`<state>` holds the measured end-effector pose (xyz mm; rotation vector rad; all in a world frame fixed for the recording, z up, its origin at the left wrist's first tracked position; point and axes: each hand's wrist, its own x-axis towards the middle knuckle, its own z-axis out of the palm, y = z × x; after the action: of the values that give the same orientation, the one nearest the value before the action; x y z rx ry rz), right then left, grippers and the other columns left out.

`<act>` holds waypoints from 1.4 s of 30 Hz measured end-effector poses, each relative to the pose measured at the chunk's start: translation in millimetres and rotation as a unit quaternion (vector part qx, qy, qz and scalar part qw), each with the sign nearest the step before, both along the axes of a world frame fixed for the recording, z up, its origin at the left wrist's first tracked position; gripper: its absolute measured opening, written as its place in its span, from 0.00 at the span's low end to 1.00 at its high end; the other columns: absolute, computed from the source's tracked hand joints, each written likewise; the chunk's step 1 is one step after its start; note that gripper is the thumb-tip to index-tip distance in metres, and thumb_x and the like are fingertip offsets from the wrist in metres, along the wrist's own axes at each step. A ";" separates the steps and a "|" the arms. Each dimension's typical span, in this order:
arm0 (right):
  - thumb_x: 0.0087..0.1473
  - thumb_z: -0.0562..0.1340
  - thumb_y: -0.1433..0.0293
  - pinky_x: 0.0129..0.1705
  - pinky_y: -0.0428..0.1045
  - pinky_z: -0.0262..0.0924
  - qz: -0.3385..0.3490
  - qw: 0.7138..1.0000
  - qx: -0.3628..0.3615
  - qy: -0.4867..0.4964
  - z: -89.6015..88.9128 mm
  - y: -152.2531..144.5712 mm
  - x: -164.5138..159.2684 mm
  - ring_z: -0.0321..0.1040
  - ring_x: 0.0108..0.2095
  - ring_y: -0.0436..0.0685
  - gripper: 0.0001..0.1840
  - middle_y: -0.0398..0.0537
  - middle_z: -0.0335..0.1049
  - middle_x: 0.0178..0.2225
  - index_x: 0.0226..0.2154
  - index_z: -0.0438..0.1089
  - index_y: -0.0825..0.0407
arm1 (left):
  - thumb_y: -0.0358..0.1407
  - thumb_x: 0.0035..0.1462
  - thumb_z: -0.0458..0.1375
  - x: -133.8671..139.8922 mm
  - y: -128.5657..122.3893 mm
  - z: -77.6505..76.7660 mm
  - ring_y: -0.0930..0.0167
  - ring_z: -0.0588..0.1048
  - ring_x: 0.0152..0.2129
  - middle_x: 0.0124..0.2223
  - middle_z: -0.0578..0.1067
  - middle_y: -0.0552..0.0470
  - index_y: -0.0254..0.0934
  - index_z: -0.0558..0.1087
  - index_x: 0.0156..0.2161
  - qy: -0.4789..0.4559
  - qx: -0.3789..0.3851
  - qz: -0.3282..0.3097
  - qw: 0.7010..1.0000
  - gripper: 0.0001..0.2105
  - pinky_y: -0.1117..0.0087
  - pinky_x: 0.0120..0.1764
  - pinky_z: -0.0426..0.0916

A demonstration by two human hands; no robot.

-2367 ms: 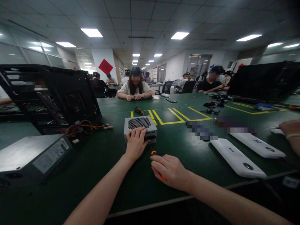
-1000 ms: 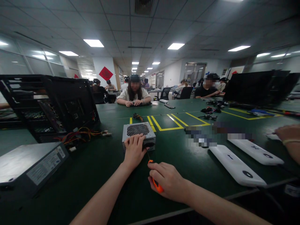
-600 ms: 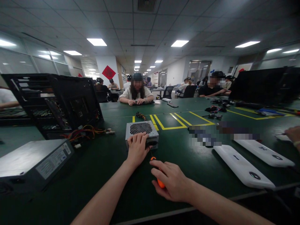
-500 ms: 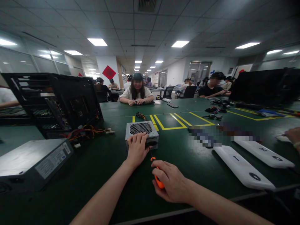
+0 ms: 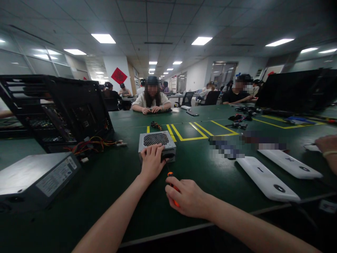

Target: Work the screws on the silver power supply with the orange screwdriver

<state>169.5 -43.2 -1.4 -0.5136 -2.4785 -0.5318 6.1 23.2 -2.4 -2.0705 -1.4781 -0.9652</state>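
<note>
A grey metal computer power supply with a honeycomb vent on top sits on the green table. My left hand holds it steady, fingers lying over its top near edge and thumb down at its front side. Wrapped in the closed fingers of my right hand is a screwdriver with an orange and black handle. Its thin shaft points up and away to the front face of the power supply, by my left thumb. Whether the tip sits in a screw cannot be made out.
An open black computer case stands at left, with loose coloured cables beside it. Nearer lies a larger power supply. White devices lie at right, near another person's hand. A person sits across the table.
The view has shifted slightly, so most things sit a little higher and further left. My right hand has turned somewhat around the screwdriver handle. My left hand stays on the power supply.
</note>
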 end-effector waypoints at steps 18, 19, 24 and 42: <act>0.48 0.53 0.75 0.30 0.47 0.58 -0.014 1.000 -0.019 0.017 1.9 -0.7 3.5 0.65 0.31 0.54 0.08 0.57 0.67 0.40 0.33 0.64 0.57 | 0.39 0.48 0.59 1.0 -1.2 1.1 0.61 0.62 0.48 0.51 0.68 0.45 0.39 0.65 0.48 -0.001 -0.004 -0.002 1.000 0.20 0.57 0.48 0.53; 0.48 0.53 0.75 0.31 0.48 0.59 -0.021 0.999 -0.024 0.022 0.8 -0.1 4.8 0.65 0.32 0.55 0.07 0.58 0.67 0.40 0.32 0.64 0.58 | 0.39 0.48 0.59 0.8 -1.1 1.0 0.61 0.62 0.48 0.51 0.68 0.46 0.39 0.65 0.48 -0.001 -0.005 -0.001 1.000 0.21 0.57 0.48 0.53; 0.53 0.51 0.77 0.31 0.49 0.61 -0.036 0.999 0.020 -0.017 1.7 -7.2 5.9 0.66 0.31 0.55 0.08 0.58 0.69 0.40 0.31 0.65 0.57 | 0.40 0.49 0.58 0.0 -0.3 0.4 0.62 0.62 0.48 0.52 0.68 0.47 0.39 0.65 0.48 -0.001 -0.005 -0.003 1.000 0.20 0.58 0.48 0.52; 0.55 0.49 0.78 0.19 0.46 0.59 -0.294 0.950 -0.020 0.102 -14.5 -27.1 -22.9 0.66 0.21 0.52 0.15 0.56 0.67 0.31 0.45 0.62 0.59 | 0.38 0.50 0.57 -2.0 -1.8 0.5 0.61 0.62 0.49 0.53 0.67 0.45 0.38 0.63 0.50 0.015 -0.011 -0.009 1.000 0.20 0.58 0.48 0.53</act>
<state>146.6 -70.3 -15.9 -1.2746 -2.1182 -0.6153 4.1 21.4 -1.9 -2.1073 -1.4644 -0.9242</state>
